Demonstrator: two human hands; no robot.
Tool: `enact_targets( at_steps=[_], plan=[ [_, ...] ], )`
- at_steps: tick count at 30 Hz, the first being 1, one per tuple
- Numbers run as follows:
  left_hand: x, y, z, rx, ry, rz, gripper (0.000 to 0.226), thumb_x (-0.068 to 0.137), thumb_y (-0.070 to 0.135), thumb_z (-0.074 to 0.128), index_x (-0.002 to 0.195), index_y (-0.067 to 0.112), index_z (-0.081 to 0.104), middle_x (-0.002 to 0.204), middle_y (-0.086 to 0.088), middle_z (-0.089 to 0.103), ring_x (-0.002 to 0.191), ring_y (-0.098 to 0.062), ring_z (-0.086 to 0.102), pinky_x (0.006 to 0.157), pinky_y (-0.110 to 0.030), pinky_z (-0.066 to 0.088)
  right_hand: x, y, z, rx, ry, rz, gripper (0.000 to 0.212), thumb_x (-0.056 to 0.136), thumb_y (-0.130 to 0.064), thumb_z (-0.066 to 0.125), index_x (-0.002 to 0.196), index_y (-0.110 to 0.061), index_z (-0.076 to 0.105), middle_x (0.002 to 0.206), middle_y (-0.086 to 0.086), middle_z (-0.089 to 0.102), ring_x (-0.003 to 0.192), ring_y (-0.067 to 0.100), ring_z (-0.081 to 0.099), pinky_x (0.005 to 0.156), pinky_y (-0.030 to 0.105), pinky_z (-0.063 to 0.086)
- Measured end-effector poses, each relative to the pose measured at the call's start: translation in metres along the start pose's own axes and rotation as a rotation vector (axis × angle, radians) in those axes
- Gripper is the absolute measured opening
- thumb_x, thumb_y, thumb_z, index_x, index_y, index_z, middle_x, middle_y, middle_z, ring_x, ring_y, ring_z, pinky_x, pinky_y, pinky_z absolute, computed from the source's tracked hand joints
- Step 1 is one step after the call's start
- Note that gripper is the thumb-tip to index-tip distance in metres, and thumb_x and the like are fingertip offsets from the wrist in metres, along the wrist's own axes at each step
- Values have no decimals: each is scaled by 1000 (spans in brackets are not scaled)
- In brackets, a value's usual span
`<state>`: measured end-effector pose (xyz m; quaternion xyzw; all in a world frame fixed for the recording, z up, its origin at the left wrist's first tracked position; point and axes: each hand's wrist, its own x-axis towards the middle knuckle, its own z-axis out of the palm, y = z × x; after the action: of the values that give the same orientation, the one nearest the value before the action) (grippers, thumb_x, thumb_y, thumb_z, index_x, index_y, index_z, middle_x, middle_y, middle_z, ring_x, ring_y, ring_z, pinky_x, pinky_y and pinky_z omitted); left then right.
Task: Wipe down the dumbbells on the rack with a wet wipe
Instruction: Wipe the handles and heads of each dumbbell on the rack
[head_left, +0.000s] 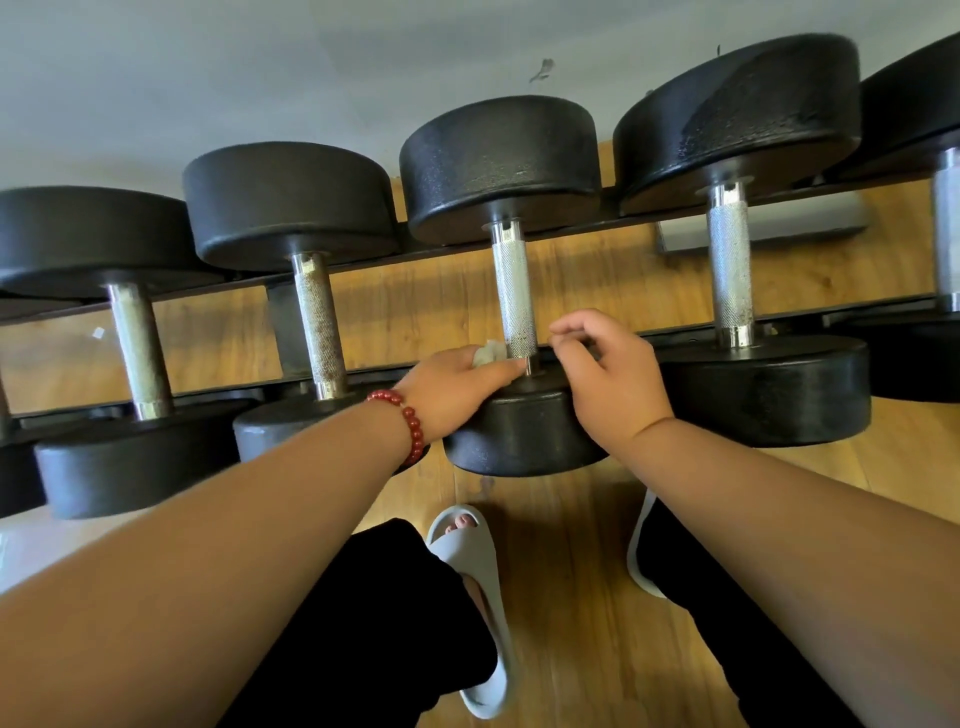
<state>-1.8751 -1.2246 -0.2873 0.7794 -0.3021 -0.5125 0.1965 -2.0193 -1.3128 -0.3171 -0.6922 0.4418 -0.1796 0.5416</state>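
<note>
Left hand (457, 389): gripping the wet wipe (489, 353), fingers bunching it against the near end of the handle.
Right hand (610, 384): sitting just right of the same handle, fingers loosely curled, thumb near index, nothing showing between them.
Wet wipe: showing as a small pale wad, touching the handle's left side low down, by the near collar.
Dumbbell in hand (514, 296): lying across the rack rail (363, 266), third from the left, knurled bar running away from the person; near head (519, 436) under both wrists, far head (498, 161) by the wall.
Step, judged: wiping the bar, starting at the near end.
Doing it well: wrapping the wipe round the bar instead of dabbing one side; sliding it along the knurl to the far collar while twisting; right hand steadying the near head so nothing is rolling.
Watch: wad looking small, so opening it out to a fresh face before doing the heads.
Left neighbour (318, 322): bar looking brownish, probably needing harder rubbing.
Right neighbour (730, 270): bar looking bright.
Around: bead bracelet (411, 422) on the left wrist, slipper (470, 543) on the wooden floor (571, 597).
</note>
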Motion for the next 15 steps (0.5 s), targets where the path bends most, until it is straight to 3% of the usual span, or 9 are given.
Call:
enact_targets(
  at_steps=[4, 10, 12, 15],
  plan=[
    [-20, 1, 10, -20, 150, 42, 44, 98, 58, 35, 101, 26, 65, 95, 5, 65, 90, -7, 58, 75, -22, 42, -3, -4, -1, -28, 8, -13, 11, 95, -20, 53, 97, -24, 63, 94, -15, 61, 90, 1, 57, 76, 18, 44],
    [-38, 2, 19, 10, 266, 84, 38, 101, 51, 35, 75, 33, 57, 79, 9, 60, 79, -6, 55, 64, -22, 37, -9, -9, -2, -182, -51, -72, 14, 95, -31, 51, 96, -25, 63, 101, -6, 62, 99, 13, 55, 85, 31, 47],
    [-44, 0, 23, 64, 310, 139, 36, 101, 49, 35, 75, 34, 55, 77, 11, 60, 75, -2, 54, 60, -16, 36, -14, -9, -4, -307, -113, -122, 21, 96, -37, 49, 105, -25, 64, 107, -6, 62, 107, 16, 53, 92, 38, 45],
    [-55, -2, 30, 92, 362, 211, 30, 102, 43, 39, 78, 33, 52, 77, 11, 56, 71, -1, 53, 56, -8, 37, -23, -11, -9, -438, -175, -138, 35, 100, -41, 42, 124, -22, 59, 123, -2, 58, 120, 16, 45, 100, 36, 40]
  ],
)
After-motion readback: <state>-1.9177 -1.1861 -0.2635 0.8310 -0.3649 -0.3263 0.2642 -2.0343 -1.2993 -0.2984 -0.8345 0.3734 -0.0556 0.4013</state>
